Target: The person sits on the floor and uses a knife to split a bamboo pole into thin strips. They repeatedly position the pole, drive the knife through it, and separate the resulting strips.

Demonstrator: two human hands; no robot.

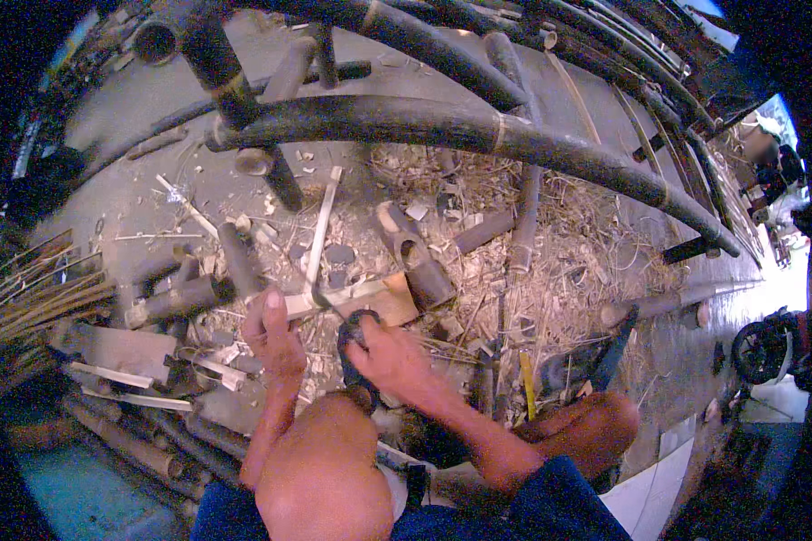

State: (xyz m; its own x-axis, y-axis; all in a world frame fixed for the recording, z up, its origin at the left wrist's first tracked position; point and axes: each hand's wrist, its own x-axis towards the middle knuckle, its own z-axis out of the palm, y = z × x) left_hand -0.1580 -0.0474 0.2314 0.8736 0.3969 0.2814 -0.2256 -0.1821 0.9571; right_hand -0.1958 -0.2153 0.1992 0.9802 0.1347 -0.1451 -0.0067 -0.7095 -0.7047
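My left hand [276, 332] is closed around the near-left end of a pale split bamboo strip [341, 298]. The strip's far end lies against a light wooden block [399, 299]. My right hand [384, 354] grips the dark handle of a knife, whose thin dark blade [330, 310] slants up and left across the strip. Beyond the blade, another pale strip [325, 224] points away from me. Just past the block sits a short bamboo section with an opening cut in its side [419, 261]. My bent knee [320, 455] is between my forearms.
Shavings [550, 298] cover the floor. A frame of thick dark bamboo poles [397, 119] spans the far side. Cut bamboo pieces [185, 299] and thin sticks [45, 316] lie at left. A yellow strip [527, 383] and a blue-bladed tool [615, 350] are at right. A person [771, 158] is far right.
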